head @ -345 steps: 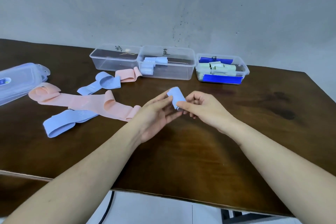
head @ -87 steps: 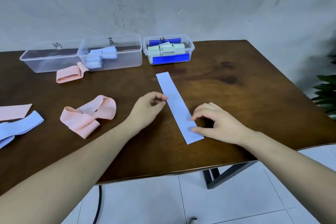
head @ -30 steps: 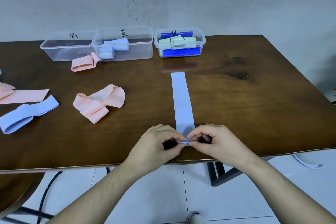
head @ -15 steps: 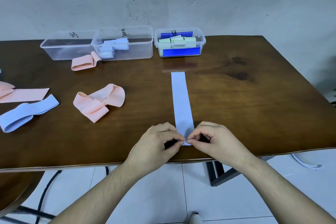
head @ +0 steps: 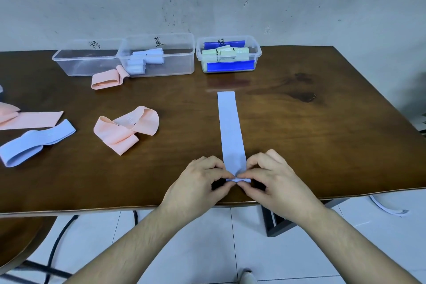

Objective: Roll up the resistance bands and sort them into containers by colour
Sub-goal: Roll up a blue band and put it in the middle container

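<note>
At the near edge of the wooden table [head: 299,136], a light blue band [head: 230,129] is lying flat and straight, running away from the person toward the containers. Its near end is being pinched by both hands: the left hand [head: 198,184] and the right hand [head: 274,182] are curling their fingers and thumbs onto that end, fingertips almost meeting over a small fold.

To the left of the strip, well apart from it, a loose pink band [head: 125,130] is lying in a crumpled loop. Farther left another light blue band [head: 34,143] is sprawling beside a flat pink band [head: 30,120] that is running off the frame's edge. A folded pink band [head: 108,79] is resting against the front of the clear containers.

Along the back of the table three containers are standing in a row: the left container [head: 69,62] is showing nothing inside, the middle container [head: 179,60] is holding pale blue rolls [head: 147,59], and the right container [head: 258,53], set slightly apart, is holding green rolls [head: 224,52] and dark blue pieces. Nothing is lying between the strip and the containers.
</note>
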Available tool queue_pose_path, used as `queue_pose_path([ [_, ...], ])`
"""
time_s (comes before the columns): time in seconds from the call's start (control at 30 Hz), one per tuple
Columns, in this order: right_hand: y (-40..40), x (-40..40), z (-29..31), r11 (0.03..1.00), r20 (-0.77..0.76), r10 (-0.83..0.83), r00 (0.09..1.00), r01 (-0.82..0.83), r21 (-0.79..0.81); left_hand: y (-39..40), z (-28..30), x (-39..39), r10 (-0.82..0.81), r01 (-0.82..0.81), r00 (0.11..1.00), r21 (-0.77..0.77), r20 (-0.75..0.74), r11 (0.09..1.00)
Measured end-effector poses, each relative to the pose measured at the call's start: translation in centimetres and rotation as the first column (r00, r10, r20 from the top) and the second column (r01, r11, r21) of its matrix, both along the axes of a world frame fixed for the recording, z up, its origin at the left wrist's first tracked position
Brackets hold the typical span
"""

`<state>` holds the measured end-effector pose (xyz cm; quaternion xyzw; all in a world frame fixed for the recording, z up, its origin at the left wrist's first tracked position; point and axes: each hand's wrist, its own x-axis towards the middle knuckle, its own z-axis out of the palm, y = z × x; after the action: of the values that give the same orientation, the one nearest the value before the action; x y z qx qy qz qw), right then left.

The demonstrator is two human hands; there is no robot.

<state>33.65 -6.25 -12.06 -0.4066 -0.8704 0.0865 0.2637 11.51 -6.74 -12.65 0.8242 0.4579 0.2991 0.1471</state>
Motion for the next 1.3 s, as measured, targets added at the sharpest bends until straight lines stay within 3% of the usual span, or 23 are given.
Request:
queue_pose_path([
  [0.07,-0.1,0.1,0.0,0.995,0.095,0.006,0.995,-0.015,0.1,0.0,0.0,0.0,-0.003,0.003,1.0,0.007,-0.011,1.0],
  [0.17,-0.2,0.0,-0.1,0.994,0.133,0.02,0.991,-0.034,0.107,0.0,0.0,0.0,0.003,-0.003,1.0,-0.008,-0.01,1.0],
  [0.5,0.1,0.0,0.4,0.955,-0.14,-0.085,0.986,0.04,-0.295,0.3,0.3,0.0,-0.013,0.012,1.0,-0.03,-0.007,0.999],
  [0.73,0.4,-0.3,1.0,0.924,-0.164,-0.124,0.979,0.053,-0.379,0.7,0.1,0.0,-0.011,0.015,0.999,-0.081,0.047,0.997],
  [0.93,0.4,-0.3,1.0,0.935,-0.144,-0.095,0.985,0.038,-0.353,0.3,0.3,0.4,0.001,-0.001,1.0,-0.001,-0.029,1.0],
  [1.1,0.4,-0.3,0.7,0.956,-0.094,-0.083,0.992,0.053,-0.288,0.1,0.1,0.2,0.038,-0.039,0.999,-0.036,-0.027,0.999],
  [1.3,0.6,0.0,0.5,0.996,0.069,-0.038,0.997,0.043,-0.076,0.4,-0.1,0.4,0.058,-0.058,0.998,-0.002,-0.027,0.998],
])
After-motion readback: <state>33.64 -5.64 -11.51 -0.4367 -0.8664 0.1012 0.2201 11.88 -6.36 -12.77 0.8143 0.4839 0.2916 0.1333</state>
